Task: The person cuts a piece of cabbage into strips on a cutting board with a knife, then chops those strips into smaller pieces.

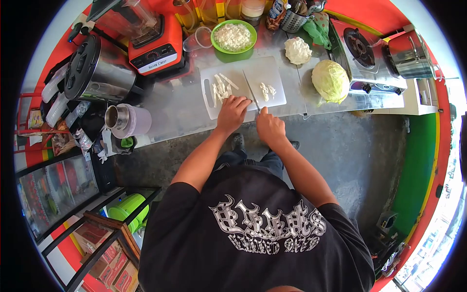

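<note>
A white cutting board lies on the metal counter. My right hand is closed round the handle of a knife, whose blade points up and slightly left across the board. My left hand rests at the board's lower edge, left of the blade, fingers bent together; whatever is under them is hidden. Pale strips lie just above my left hand. Small chopped pale pieces sit to the right of the blade. Above the board stands a green bowl of shredded white food.
A cabbage and a whitish lump are right of the board, beside a gas stove with a pot. Leftward are a red blender, a clear cup, a flask and a large steel pot.
</note>
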The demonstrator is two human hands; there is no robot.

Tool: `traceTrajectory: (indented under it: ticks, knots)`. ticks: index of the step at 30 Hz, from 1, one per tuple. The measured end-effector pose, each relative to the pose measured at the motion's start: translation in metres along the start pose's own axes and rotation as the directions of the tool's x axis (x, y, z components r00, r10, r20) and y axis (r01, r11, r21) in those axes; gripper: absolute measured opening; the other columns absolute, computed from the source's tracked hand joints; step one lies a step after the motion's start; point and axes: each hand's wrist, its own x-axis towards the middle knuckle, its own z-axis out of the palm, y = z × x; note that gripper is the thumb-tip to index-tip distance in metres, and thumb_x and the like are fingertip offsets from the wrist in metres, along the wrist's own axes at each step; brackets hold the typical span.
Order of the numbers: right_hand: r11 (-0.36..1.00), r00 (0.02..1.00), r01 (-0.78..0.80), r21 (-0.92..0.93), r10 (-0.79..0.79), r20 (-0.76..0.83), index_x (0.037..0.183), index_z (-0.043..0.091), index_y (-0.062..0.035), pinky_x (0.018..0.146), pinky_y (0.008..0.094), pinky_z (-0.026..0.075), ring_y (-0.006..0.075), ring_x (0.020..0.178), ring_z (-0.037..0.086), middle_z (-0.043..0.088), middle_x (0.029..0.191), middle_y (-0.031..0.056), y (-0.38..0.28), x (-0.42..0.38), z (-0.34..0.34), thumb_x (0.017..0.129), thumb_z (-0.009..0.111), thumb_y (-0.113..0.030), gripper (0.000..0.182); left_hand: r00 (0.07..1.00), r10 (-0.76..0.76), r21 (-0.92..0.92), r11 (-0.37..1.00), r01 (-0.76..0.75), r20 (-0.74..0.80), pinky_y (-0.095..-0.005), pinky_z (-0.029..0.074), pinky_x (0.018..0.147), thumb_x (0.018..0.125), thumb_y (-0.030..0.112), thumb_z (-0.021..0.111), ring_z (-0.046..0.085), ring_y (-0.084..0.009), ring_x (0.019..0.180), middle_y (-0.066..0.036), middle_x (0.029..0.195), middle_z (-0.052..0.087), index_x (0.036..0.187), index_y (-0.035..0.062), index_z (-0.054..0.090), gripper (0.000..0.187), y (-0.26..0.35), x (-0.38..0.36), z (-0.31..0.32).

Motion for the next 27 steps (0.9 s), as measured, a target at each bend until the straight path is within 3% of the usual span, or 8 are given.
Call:
traceTrajectory:
  ticks: [1, 5, 7, 11, 17, 19, 26, 27]
  knots:
    - [0.998, 0.998, -0.04, 0.055, 0.038, 0.049, 0.11, 0.049, -0.002, 0.075, 0.0529, 0.058, 0.0435, 0.086, 0.074, 0.074, 0.09, 0.0236, -0.002, 0.0, 0.0, 0.103, 0.051, -0.029, 0.028, 1.0, -0.002, -0.016, 1.0, 0.002, -0.01, -0.0402, 0.044, 0.089, 0.085, 0.008, 0.068, 0.056, -0.0241, 0.105, 0.0, 0.113, 0.064, 0.113, 0.012, 0.07, 0.029, 0.0, 0.001, 0.0]
    - [0.998, 0.999, -0.035, 0.045, 0.033, 0.039, 0.11, 0.049, -0.0018, 0.075, 0.0533, 0.058, 0.0435, 0.087, 0.074, 0.074, 0.092, 0.0238, -0.004, 0.013, -0.002, 0.103, 0.051, -0.03, 0.029, 1.0, -0.009, -0.022, 1.0, 0.008, -0.009, -0.0401, 0.044, 0.087, 0.084, 0.008, 0.069, 0.057, -0.0249, 0.102, 0.001, 0.11, 0.065, 0.11, 0.0119, 0.072, 0.026, 0.001, 0.003, -0.003]
    - [0.997, 0.999, 0.033, -0.064, -0.032, 0.009, 0.107, 0.051, -0.0035, 0.074, 0.0478, 0.06, 0.0379, 0.087, 0.076, 0.075, 0.092, 0.0219, -0.003, 0.016, -0.013, 0.098, 0.051, -0.015, 0.014, 1.0, -0.003, 0.007, 1.0, 0.003, -0.002, -0.0399, 0.045, 0.088, 0.084, 0.007, 0.069, 0.056, -0.0241, 0.105, 0.001, 0.11, 0.063, 0.109, 0.0128, 0.072, 0.026, 0.001, 0.001, -0.002]
    - [0.995, 0.997, 0.072, -0.069, -0.071, 0.02, 0.107, 0.05, -0.0028, 0.074, 0.0478, 0.06, 0.0383, 0.087, 0.075, 0.075, 0.093, 0.0229, -0.004, 0.005, -0.021, 0.099, 0.051, -0.016, 0.016, 1.0, -0.005, 0.044, 0.999, 0.005, -0.001, -0.0407, 0.045, 0.089, 0.085, 0.009, 0.07, 0.056, -0.0247, 0.105, 0.0, 0.109, 0.062, 0.108, 0.0126, 0.072, 0.024, 0.003, 0.002, -0.005]
    - [1.0, 0.998, -0.02, -0.02, 0.021, 0.066, 0.109, 0.05, -0.0023, 0.078, 0.0478, 0.06, 0.0387, 0.089, 0.075, 0.075, 0.093, 0.0222, -0.006, 0.013, -0.007, 0.098, 0.052, -0.014, 0.017, 1.0, -0.022, -0.01, 1.0, 0.022, 0.007, -0.0417, 0.045, 0.09, 0.086, 0.009, 0.069, 0.055, -0.0255, 0.106, -0.003, 0.11, 0.061, 0.109, 0.0124, 0.071, 0.023, 0.003, 0.001, -0.006]
    - [0.998, 0.996, 0.038, -0.04, -0.035, 0.078, 0.111, 0.048, -0.0012, 0.079, 0.0523, 0.058, 0.0427, 0.093, 0.073, 0.074, 0.096, 0.0246, -0.003, 0.019, -0.012, 0.103, 0.053, -0.027, 0.028, 1.0, -0.023, 0.001, 1.0, 0.023, -0.004, -0.0421, 0.045, 0.09, 0.088, 0.01, 0.068, 0.056, -0.0259, 0.106, -0.003, 0.11, 0.062, 0.109, 0.0108, 0.069, 0.021, 0.002, 0.001, -0.004]
    - [1.0, 0.993, 0.008, -0.028, -0.005, 0.118, 0.111, 0.048, -0.0011, 0.081, 0.0528, 0.057, 0.0425, 0.092, 0.073, 0.074, 0.096, 0.0243, -0.01, 0.008, -0.01, 0.102, 0.054, -0.027, 0.028, 0.997, -0.01, -0.025, 1.0, 0.008, -0.075, -0.0417, 0.045, 0.087, 0.089, 0.009, 0.069, 0.056, -0.0277, 0.1, -0.004, 0.105, 0.064, 0.104, 0.0084, 0.068, 0.015, 0.001, 0.003, -0.002]
    - [1.0, 0.996, -0.008, -0.025, 0.01, 0.093, 0.11, 0.049, -0.0018, 0.08, 0.0499, 0.059, 0.0405, 0.092, 0.074, 0.075, 0.096, 0.0231, -0.012, 0.009, -0.008, 0.1, 0.053, -0.02, 0.022, 0.997, -0.005, -0.048, 0.999, 0.001, -0.076, -0.0416, 0.045, 0.086, 0.088, 0.009, 0.069, 0.056, -0.0276, 0.099, -0.004, 0.105, 0.064, 0.103, 0.0083, 0.067, 0.015, 0.0, 0.003, -0.003]
